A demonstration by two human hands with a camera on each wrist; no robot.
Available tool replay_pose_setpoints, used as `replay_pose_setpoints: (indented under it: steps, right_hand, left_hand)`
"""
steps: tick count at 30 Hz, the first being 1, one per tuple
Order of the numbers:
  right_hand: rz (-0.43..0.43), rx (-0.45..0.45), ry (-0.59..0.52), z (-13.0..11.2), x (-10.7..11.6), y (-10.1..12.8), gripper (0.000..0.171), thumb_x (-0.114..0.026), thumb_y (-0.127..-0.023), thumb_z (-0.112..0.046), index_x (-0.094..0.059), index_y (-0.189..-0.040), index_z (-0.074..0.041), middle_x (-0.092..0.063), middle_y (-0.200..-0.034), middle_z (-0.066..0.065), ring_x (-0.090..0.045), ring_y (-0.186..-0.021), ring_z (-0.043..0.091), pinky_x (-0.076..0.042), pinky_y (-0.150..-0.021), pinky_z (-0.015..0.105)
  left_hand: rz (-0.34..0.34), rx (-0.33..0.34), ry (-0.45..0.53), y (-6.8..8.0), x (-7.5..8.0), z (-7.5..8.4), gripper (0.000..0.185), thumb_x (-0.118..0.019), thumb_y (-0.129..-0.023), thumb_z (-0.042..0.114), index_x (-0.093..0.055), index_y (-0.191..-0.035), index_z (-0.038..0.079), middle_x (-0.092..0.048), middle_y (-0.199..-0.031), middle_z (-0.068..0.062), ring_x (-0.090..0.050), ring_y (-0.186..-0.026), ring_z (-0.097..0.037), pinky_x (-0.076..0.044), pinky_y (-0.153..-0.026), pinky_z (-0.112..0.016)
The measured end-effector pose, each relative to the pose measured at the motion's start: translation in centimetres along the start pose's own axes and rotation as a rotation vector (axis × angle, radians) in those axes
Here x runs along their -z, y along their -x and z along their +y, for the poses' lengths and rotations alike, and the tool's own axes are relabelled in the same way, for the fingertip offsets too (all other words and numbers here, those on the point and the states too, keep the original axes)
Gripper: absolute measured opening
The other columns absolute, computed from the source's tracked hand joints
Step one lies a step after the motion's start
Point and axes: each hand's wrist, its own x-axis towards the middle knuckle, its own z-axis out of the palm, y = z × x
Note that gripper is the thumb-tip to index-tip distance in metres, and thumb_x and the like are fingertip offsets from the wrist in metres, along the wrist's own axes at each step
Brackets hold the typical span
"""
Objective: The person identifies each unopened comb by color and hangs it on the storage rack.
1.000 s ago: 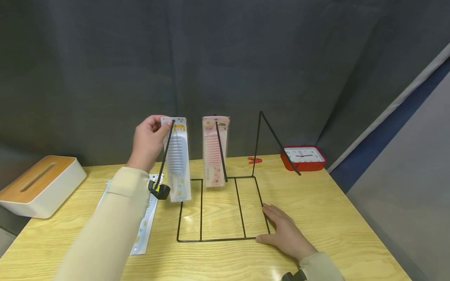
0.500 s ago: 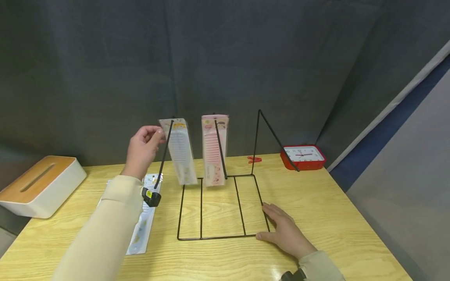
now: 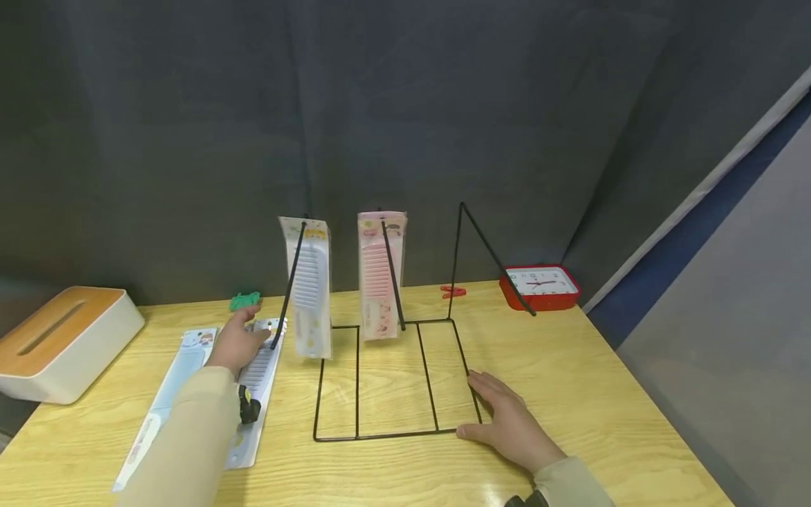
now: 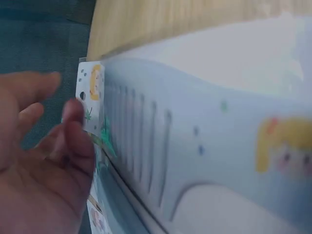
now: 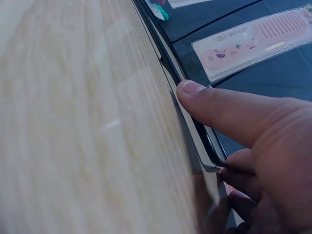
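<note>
My left hand [image 3: 236, 345] reaches over a packaged blue comb [image 3: 258, 370] lying on the table. Its fingers are loosely bent in the left wrist view, with nothing held, and whether they touch the card is unclear. Left of it lies another light blue packaged item [image 3: 180, 377], partly under the forearm. A blue comb pack [image 3: 309, 296] hangs from the left hook of a black wire rack [image 3: 393, 436]; a pink comb pack [image 3: 378, 282] hangs from the middle hook. At the rack's front right corner rests my right hand [image 3: 510, 426], its thumb [image 5: 214, 105] and fingers against the wire.
A white tissue box [image 3: 95, 345] with a wooden lid stands at the left edge. A green object [image 3: 245, 301] lies behind my left hand. A red clip [image 3: 453, 291] and a red clock [image 3: 541, 287] are at the back right. The right hook [image 3: 494, 255] juts forward.
My left hand has let go of the hanging blue comb pack and moved down and left to the packs on the table. That pack swung on its hook. The right hand stays at the rack.
</note>
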Motion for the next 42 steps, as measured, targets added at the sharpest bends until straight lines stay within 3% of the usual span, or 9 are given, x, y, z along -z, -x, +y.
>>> replay_pose_setpoints:
  steps: [4, 13, 17, 21, 25, 29, 33, 36, 42]
  right_hand:
    - [0.002, 0.007, 0.004, 0.1, 0.0, 0.1, 0.097, -0.087, -0.074, -0.047, -0.044, -0.152, -0.008, -0.037, -0.160, 0.008, -0.023, -0.149, 0.036, -0.022, -0.114, 0.062]
    - [0.004, 0.016, 0.009, 0.0, 0.1, 0.0, 0.096, -0.087, -0.074, -0.047, -0.045, -0.151, -0.008, -0.038, -0.159, 0.008, -0.024, -0.149, 0.036, -0.023, -0.114, 0.063]
    - [-0.003, 0.020, 0.019, -0.1, 0.1, -0.2, 0.096, -0.087, -0.075, -0.047, -0.045, -0.152, -0.008, -0.038, -0.159, 0.008, -0.024, -0.149, 0.036, -0.023, -0.114, 0.063]
    - [-0.001, 0.022, 0.012, -0.1, 0.2, -0.3, 0.096, -0.087, -0.075, -0.047, -0.045, -0.152, -0.008, -0.038, -0.159, 0.008, -0.024, -0.149, 0.036, -0.023, -0.114, 0.063]
    - [-0.003, -0.002, 0.003, 0.0, 0.2, -0.2, 0.097, -0.087, -0.074, -0.048, -0.045, -0.152, -0.009, -0.037, -0.160, 0.007, -0.023, -0.150, 0.035, -0.022, -0.114, 0.063]
    - [-0.008, -0.019, 0.006, 0.3, 0.0, -0.2, 0.098, -0.088, -0.072, -0.049, -0.045, -0.152, -0.009, -0.037, -0.160, 0.007, -0.023, -0.150, 0.035, -0.022, -0.114, 0.062]
    - [-0.003, -0.013, 0.013, 0.5, -0.1, -0.1, 0.099, -0.087, -0.073, -0.049, -0.044, -0.152, -0.010, -0.036, -0.160, 0.007, -0.024, -0.149, 0.036, -0.023, -0.114, 0.063]
    - [-0.010, -0.001, 0.014, 0.5, -0.1, -0.2, 0.099, -0.087, -0.073, -0.049, -0.043, -0.153, -0.009, -0.035, -0.161, 0.008, -0.023, -0.150, 0.036, -0.021, -0.115, 0.062]
    - [-0.012, 0.020, 0.019, 0.6, 0.0, -0.2, 0.098, -0.086, -0.075, -0.047, -0.043, -0.153, -0.007, -0.034, -0.161, 0.010, -0.023, -0.150, 0.036, -0.021, -0.115, 0.062]
  left_hand:
    - [-0.049, -0.006, -0.101, -0.7, -0.2, -0.5, 0.072, -0.060, -0.098, 0.014, -0.021, -0.157, -0.001, -0.025, -0.157, -0.033, -0.025, -0.142, -0.053, -0.024, -0.112, -0.065]
    - [-0.012, -0.019, -0.171, -1.7, -0.4, -1.8, 0.067, -0.060, -0.098, 0.013, -0.027, -0.155, -0.001, -0.032, -0.153, -0.034, -0.030, -0.139, -0.054, -0.027, -0.109, -0.066]
    - [0.036, -0.072, -0.171, -1.8, -0.3, -1.8, 0.055, -0.062, -0.097, 0.012, -0.043, -0.147, 0.001, -0.049, -0.139, -0.030, -0.047, -0.127, -0.048, -0.038, -0.102, -0.062]
    - [0.063, -0.157, -0.205, -1.1, 0.2, -0.1, 0.034, -0.060, -0.100, 0.014, -0.059, -0.132, 0.005, -0.060, -0.123, -0.019, -0.058, -0.110, -0.039, -0.046, -0.089, -0.056]
    - [0.047, -0.254, -0.260, 0.7, 1.3, 2.3, 0.025, -0.057, -0.104, 0.018, -0.066, -0.125, 0.008, -0.064, -0.123, -0.017, -0.061, -0.107, -0.039, -0.050, -0.083, -0.054]
    - [0.061, -0.294, -0.233, 2.9, 2.8, 3.6, 0.026, -0.054, -0.106, 0.025, -0.066, -0.124, 0.010, -0.062, -0.128, -0.016, -0.058, -0.109, -0.036, -0.050, -0.083, -0.051]
    - [0.121, -0.312, -0.135, 5.5, 4.0, 4.7, 0.032, -0.053, -0.105, 0.038, -0.064, -0.123, 0.014, -0.063, -0.120, -0.012, -0.056, -0.107, -0.030, -0.048, -0.084, -0.046]
    - [0.166, -0.334, -0.037, 8.0, 4.8, 5.8, 0.032, -0.058, -0.102, 0.041, -0.065, -0.120, 0.015, -0.068, -0.108, -0.007, -0.060, -0.100, -0.022, -0.050, -0.082, -0.033]
    - [0.121, -0.498, 0.174, 13.3, 5.6, 8.4, 0.013, -0.070, -0.097, 0.015, -0.068, -0.107, 0.008, -0.072, -0.098, 0.001, -0.066, -0.082, -0.011, -0.052, -0.069, -0.021]
